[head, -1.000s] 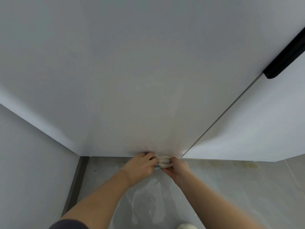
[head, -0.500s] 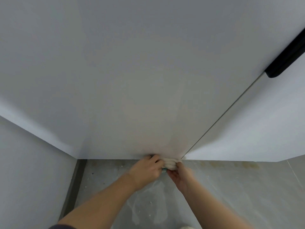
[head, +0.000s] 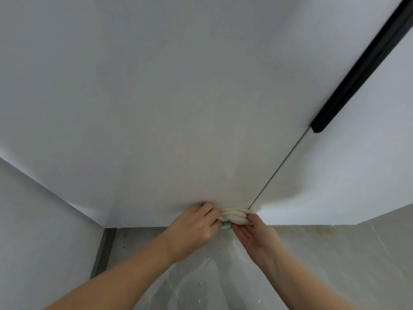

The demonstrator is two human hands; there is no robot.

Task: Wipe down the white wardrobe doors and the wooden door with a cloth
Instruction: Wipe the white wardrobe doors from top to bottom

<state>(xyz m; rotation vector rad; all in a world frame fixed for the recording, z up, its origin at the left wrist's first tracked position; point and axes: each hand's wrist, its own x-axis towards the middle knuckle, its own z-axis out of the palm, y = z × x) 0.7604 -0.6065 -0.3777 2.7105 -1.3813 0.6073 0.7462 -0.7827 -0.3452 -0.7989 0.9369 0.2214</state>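
Note:
A white wardrobe door (head: 178, 108) fills most of the view, with a second white door (head: 357, 166) to its right across a thin dark gap. A bunched cream cloth (head: 234, 215) with a bit of blue under it presses against the lower edge of the left door, right at the gap. My left hand (head: 196, 227) grips the cloth's left end. My right hand (head: 254, 236) holds its right end, fingers stretched along the underside. No wooden door is in view.
A long black handle (head: 362, 66) runs along the gap at the upper right. A white side wall (head: 40, 231) with a dark skirting strip (head: 105, 251) closes off the left. Below is a grey tiled floor (head: 335, 265) with white smears and yellowish stains.
Both hands and the cloth have shifted slightly right along the door's lower edge and a little upward, reaching the gap between the doors. More of the black handle shows.

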